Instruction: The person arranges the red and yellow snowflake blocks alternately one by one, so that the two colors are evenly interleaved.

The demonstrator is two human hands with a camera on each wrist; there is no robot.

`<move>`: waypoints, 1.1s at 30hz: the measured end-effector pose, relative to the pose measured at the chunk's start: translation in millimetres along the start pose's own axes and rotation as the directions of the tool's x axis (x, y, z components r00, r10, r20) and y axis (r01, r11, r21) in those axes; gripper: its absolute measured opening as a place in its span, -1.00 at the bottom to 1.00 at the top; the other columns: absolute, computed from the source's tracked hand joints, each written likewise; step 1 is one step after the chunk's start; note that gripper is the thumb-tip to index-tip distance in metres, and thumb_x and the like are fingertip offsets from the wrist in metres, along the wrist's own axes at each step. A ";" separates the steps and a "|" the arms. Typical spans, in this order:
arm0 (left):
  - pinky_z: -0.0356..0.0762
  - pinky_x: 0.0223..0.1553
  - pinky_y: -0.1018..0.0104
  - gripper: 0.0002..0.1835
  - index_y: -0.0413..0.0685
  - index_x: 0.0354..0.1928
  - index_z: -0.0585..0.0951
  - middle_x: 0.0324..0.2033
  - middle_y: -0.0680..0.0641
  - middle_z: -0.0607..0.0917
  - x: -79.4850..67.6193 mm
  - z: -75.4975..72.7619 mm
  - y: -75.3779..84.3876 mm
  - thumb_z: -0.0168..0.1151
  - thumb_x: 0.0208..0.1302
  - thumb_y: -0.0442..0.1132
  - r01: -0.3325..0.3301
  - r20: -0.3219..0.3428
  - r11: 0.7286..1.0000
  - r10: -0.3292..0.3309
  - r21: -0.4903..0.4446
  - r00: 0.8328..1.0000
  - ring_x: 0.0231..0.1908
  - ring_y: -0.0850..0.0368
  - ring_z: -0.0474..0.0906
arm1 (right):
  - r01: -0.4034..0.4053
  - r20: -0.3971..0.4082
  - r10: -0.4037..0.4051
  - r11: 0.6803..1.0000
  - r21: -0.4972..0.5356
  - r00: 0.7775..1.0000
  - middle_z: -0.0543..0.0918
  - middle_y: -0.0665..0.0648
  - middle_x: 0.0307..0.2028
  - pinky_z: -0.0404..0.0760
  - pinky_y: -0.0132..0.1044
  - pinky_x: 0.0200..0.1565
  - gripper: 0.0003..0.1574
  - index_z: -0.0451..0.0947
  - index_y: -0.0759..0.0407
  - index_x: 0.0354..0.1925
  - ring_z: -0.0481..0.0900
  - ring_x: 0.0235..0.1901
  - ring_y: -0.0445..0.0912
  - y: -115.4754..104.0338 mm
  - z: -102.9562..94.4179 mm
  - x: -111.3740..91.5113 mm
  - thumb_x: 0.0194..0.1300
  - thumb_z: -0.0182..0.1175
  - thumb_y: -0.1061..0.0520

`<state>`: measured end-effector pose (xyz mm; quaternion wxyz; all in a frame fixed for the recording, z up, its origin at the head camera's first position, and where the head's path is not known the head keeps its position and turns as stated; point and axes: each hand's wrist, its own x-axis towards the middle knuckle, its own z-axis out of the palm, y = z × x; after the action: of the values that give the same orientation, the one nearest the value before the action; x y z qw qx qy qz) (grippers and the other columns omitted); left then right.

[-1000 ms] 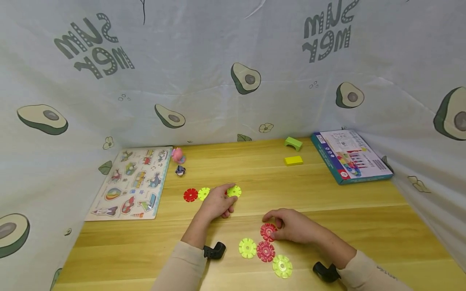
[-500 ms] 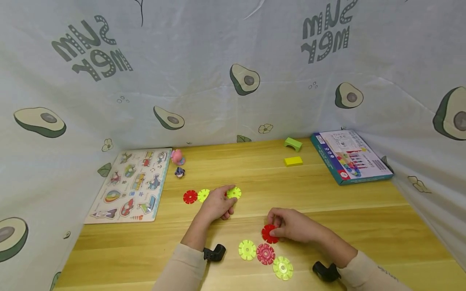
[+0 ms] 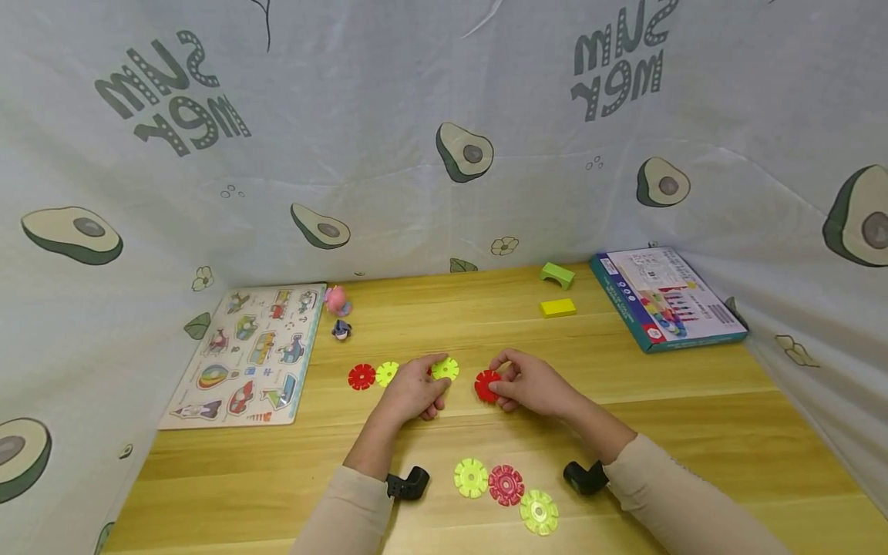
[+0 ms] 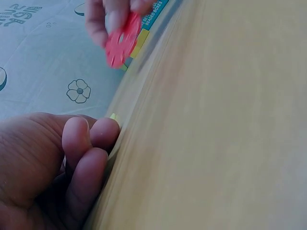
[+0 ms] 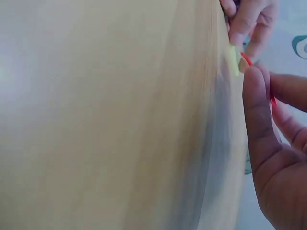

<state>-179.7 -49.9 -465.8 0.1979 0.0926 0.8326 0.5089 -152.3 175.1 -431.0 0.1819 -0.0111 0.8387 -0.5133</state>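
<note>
Currently, the left hand [image 3: 414,388] is arching over a row of notched discs [image 3: 387,375], its thumb and forefinger gripping the edges of the yellow-green disc [image 3: 445,370] lying at the right end. Apart from it, just to the right, the right hand [image 3: 533,385] is pinching a red disc [image 3: 485,386] — round, thin, slotted rim — and holding it tilted above the tabletop [image 3: 430,324].
</note>
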 end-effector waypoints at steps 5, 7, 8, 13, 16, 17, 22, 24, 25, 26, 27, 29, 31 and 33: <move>0.55 -0.71 0.23 -0.46 0.09 0.30 0.34 -0.74 -0.10 0.59 -0.4 -0.2 -0.5 0.18 0.27 -0.19 0.010 0.003 1.000 -0.010 0.000 1.000 -0.81 0.13 0.49 | -0.018 -0.045 0.018 1.000 -0.012 0.999 0.51 0.21 -0.47 0.64 -0.20 -0.47 -0.67 0.43 0.14 -0.07 0.61 -0.56 -0.01 -4.8 4.6 20.3 0.19 0.25 0.22; 0.56 -0.71 0.23 -0.46 0.10 0.30 0.34 -0.74 -0.10 0.59 -0.6 -0.1 -0.3 0.18 0.27 -0.19 0.013 0.003 1.000 -0.013 0.001 1.000 -0.81 0.13 0.49 | -0.011 -0.051 0.009 0.999 -0.042 0.999 0.51 0.20 -0.48 0.64 -0.22 -0.48 -0.68 0.43 0.14 -0.08 0.61 -0.56 -0.02 -5.7 6.0 26.8 0.19 0.25 0.22; 0.56 -0.71 0.23 -0.46 0.10 0.30 0.34 -0.74 -0.10 0.59 -0.7 0.0 -0.2 0.18 0.27 -0.19 0.014 0.003 1.000 -0.014 0.003 1.000 -0.80 0.13 0.49 | -0.007 -0.055 0.003 0.998 -0.066 0.998 0.52 0.19 -0.48 0.64 -0.24 -0.49 -0.68 0.43 0.14 -0.08 0.61 -0.57 -0.03 -6.1 6.5 29.7 0.19 0.25 0.21; 0.55 -0.72 0.23 -0.46 0.11 0.30 0.34 -0.73 -0.10 0.59 -0.9 -0.2 -0.3 0.18 0.27 -0.18 0.018 0.000 1.000 -0.018 0.009 1.000 -0.80 0.13 0.49 | 0.016 -0.056 -0.031 0.970 -0.243 0.998 0.54 0.11 -0.57 0.56 -0.30 -0.59 -0.72 0.44 0.11 -0.12 0.55 -0.65 -0.09 -8.1 7.7 40.0 0.21 0.25 0.13; 0.55 -0.72 0.23 -0.46 0.12 0.30 0.35 -0.74 -0.10 0.58 -1.0 -0.4 -0.4 0.18 0.27 -0.18 0.013 -0.004 1.000 -0.013 0.012 1.000 -0.81 0.13 0.48 | 0.024 -0.050 -0.042 0.945 -0.326 0.998 0.54 0.07 -0.62 0.47 -0.32 -0.64 -0.71 0.43 0.10 -0.13 0.50 -0.70 -0.10 -9.9 7.5 42.7 0.21 0.25 0.08; 0.55 -0.72 0.23 -0.46 0.11 0.30 0.35 -0.74 -0.10 0.58 -1.0 -0.3 -0.5 0.18 0.27 -0.18 0.011 -0.004 1.000 -0.011 0.012 1.000 -0.81 0.13 0.48 | 0.027 -0.047 -0.046 0.937 -0.347 0.998 0.53 0.06 -0.64 0.44 -0.33 -0.65 -0.71 0.44 0.10 -0.14 0.49 -0.71 -0.11 -10.8 7.4 43.0 0.20 0.26 0.07; 0.55 -0.71 0.23 -0.46 0.09 0.30 0.34 -0.73 -0.10 0.58 -0.7 -0.3 -0.5 0.18 0.28 -0.18 0.010 0.006 1.000 -0.010 0.005 1.000 -0.81 0.13 0.48 | 0.036 -0.042 -0.059 0.905 -0.423 0.997 0.51 0.03 -0.69 0.34 -0.35 -0.66 -0.70 0.45 0.10 -0.18 0.44 -0.73 -0.13 -12.0 7.5 43.5 0.18 0.28 0.03; 0.55 -0.71 0.23 -0.45 0.10 0.30 0.34 -0.73 -0.10 0.59 -0.5 -0.5 -0.5 0.18 0.28 -0.18 0.014 0.007 1.000 -0.014 0.002 1.000 -0.81 0.13 0.48 | 0.039 -0.044 -0.064 0.902 -0.431 0.997 0.50 0.03 -0.69 0.34 -0.34 -0.66 -0.70 0.45 0.09 -0.18 0.44 -0.73 -0.13 -11.4 7.8 43.6 0.18 0.28 0.02; 0.56 -0.71 0.23 -0.46 0.10 0.30 0.34 -0.73 -0.10 0.59 -0.4 -0.5 -0.4 0.18 0.28 -0.18 0.015 0.007 1.000 -0.015 0.002 1.000 -0.81 0.13 0.48 | 0.040 -0.045 -0.065 0.902 -0.429 0.997 0.50 0.03 -0.68 0.34 -0.34 -0.66 -0.70 0.45 0.09 -0.18 0.44 -0.73 -0.13 -11.2 8.1 43.4 0.18 0.28 0.01; 0.56 -0.71 0.23 -0.46 0.11 0.30 0.34 -0.73 -0.10 0.59 -0.3 -0.6 -0.4 0.18 0.28 -0.18 0.016 0.006 1.000 -0.016 0.003 1.000 -0.81 0.13 0.48 | 0.041 -0.047 -0.067 0.903 -0.427 0.997 0.50 0.03 -0.68 0.35 -0.33 -0.66 -0.70 0.46 0.09 -0.17 0.44 -0.73 -0.13 -10.9 8.3 43.4 0.18 0.28 0.01; 0.56 -0.71 0.23 -0.46 0.11 0.30 0.34 -0.73 -0.10 0.59 -0.3 -0.7 -0.4 0.18 0.27 -0.18 0.016 0.005 1.000 -0.016 0.004 1.000 -0.81 0.13 0.48 | 0.044 -0.048 -0.071 0.904 -0.425 0.996 0.50 0.03 -0.67 0.35 -0.33 -0.65 -0.70 0.46 0.08 -0.17 0.44 -0.73 -0.13 -10.7 8.5 43.4 0.18 0.28 0.00; 0.56 -0.71 0.24 -0.46 0.12 0.30 0.34 -0.73 -0.10 0.59 -0.4 -1.0 -0.2 0.18 0.27 -0.18 0.016 0.003 1.000 -0.016 0.007 1.000 -0.81 0.13 0.48 | 0.048 -0.053 -0.078 0.903 -0.427 0.996 0.50 0.03 -0.66 0.36 -0.32 -0.65 -0.70 0.46 0.08 -0.17 0.44 -0.72 -0.13 -9.9 9.0 43.5 0.18 0.28 0.00; 0.56 -0.71 0.24 -0.46 0.12 0.30 0.34 -0.73 -0.10 0.58 -0.6 -1.2 0.0 0.18 0.27 -0.18 0.015 0.005 1.000 -0.015 0.007 1.000 -0.80 0.13 0.48 | 0.047 -0.058 -0.081 0.900 -0.433 0.995 0.50 0.03 -0.66 0.36 -0.32 -0.65 -0.69 0.46 0.07 -0.17 0.44 -0.72 -0.13 -9.0 9.4 43.7 0.18 0.28 -0.01; 0.56 -0.71 0.24 -0.46 0.11 0.30 0.34 -0.73 -0.10 0.58 -0.8 -1.2 0.2 0.18 0.28 -0.19 0.012 0.009 1.000 -0.012 0.007 1.000 -0.80 0.13 0.48 | 0.049 -0.065 -0.086 0.898 -0.437 0.994 0.49 0.02 -0.66 0.36 -0.32 -0.65 -0.69 0.46 0.07 -0.16 0.43 -0.72 -0.13 -8.3 9.8 43.9 0.18 0.27 -0.02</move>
<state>-179.5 -51.1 -464.9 0.2044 0.0904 0.8340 0.5044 -191.5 153.8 -440.7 0.1219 -0.0592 0.9379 -0.3193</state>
